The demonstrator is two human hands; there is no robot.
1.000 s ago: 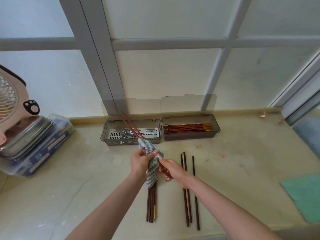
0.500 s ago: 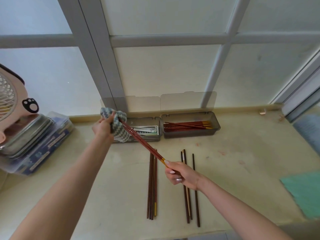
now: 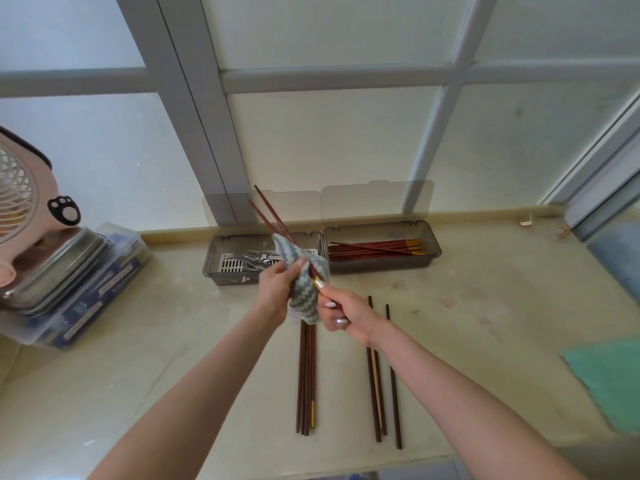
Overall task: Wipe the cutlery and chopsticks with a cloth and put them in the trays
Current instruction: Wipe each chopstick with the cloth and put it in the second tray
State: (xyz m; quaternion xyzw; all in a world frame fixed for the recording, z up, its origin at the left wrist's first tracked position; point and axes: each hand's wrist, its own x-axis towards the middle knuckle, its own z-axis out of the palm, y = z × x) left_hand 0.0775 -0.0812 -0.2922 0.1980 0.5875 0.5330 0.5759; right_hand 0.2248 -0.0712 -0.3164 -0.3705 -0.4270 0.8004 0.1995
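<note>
Grey-and-white in a zigzag weave, the cloth was found gripped in the left hand, whose fingers were curled about it, bunching it round the lower part of a pair of reddish-brown chopsticks. The pair was held in the air above the beige counter, just in front of the trays, and tilted up and to the left, its thin ends slightly splayed before a raised clear lid. The gold-capped end of the pair was pinched between thumb and fingers of the right hand. Behind the hands, two smoky translucent plastic trays were set side by side against the window sill: the left tray was seen to contain silver metal forks on a white slotted insert, and the right tray a layer of gold-tipped chopsticks laid lengthwise. On the counter nearer the person, a tight bundle of dark chopsticks was laid below the cloth, and three loose chopsticks were laid to its right, partly covered by the right wrist. A pink desk fan on stacked containers was noted at the left edge and a green cloth sheet at the right.
</note>
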